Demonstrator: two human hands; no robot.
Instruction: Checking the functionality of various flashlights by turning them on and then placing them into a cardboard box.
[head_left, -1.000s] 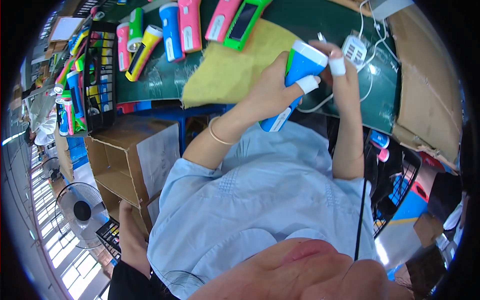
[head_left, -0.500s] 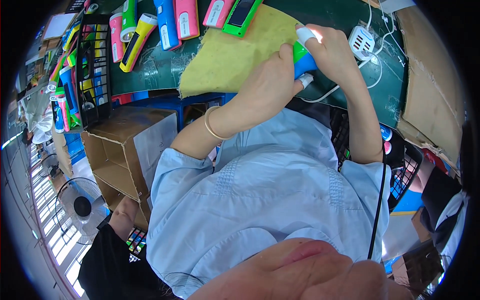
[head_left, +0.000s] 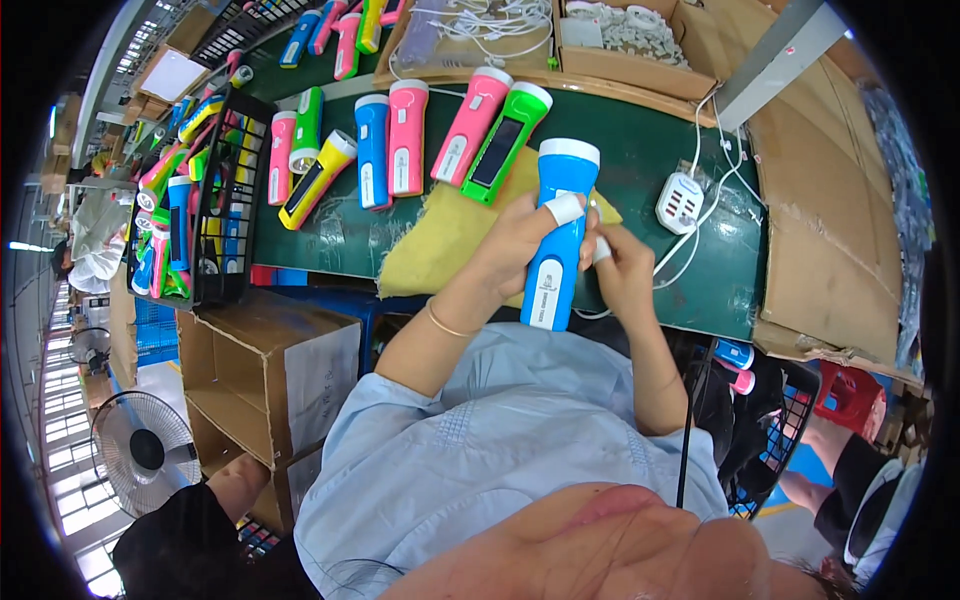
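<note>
1. The left hand (head_left: 515,250) is wrapped around the middle of a blue flashlight (head_left: 556,235), fingers closed on its body, with a white wrap on the finger crossing the front.
2. The right hand (head_left: 622,265) presses against the flashlight's right side, touching it; its fingers curl in, but whether they actually clamp the body cannot be told from this angle.
3. The flashlight stands nearly upright in the grip, white head away from the person, tail pointing down toward the light blue shirt (head_left: 500,440).
4. Directly behind the grip lies a yellow cloth (head_left: 440,245) on the green table (head_left: 650,150).
5. Beyond the grip and to its left, a row of flashlights lies on the table: a green one (head_left: 505,140) nearest, then pink (head_left: 470,125), pink (head_left: 407,135), blue (head_left: 372,150) and yellow (head_left: 318,178).
6. Just right of the right hand, a white charging hub (head_left: 680,200) sits with white cables running off it.
7. Well left of the grip, a black basket (head_left: 235,190) holds many coloured flashlights.
8. Below and left of the grip stands an open cardboard box (head_left: 270,370); further down is a floor fan (head_left: 145,450).
</note>
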